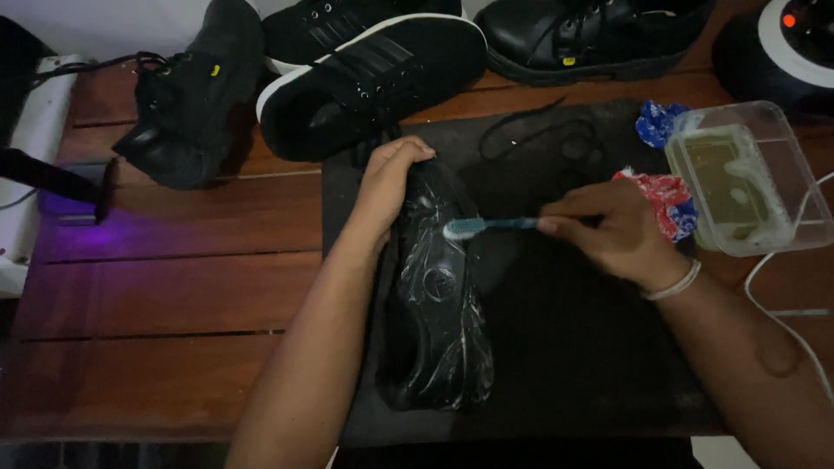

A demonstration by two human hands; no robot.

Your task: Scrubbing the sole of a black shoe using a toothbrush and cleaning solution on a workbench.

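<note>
Black shoe (439,300) lies on dark mat (556,347), long axis running away from the person; left hand (387,187) clamps its far end, right hand (608,230) pinches blue toothbrush (491,227) crosswise, bristles touching the shoe's right side.
</note>
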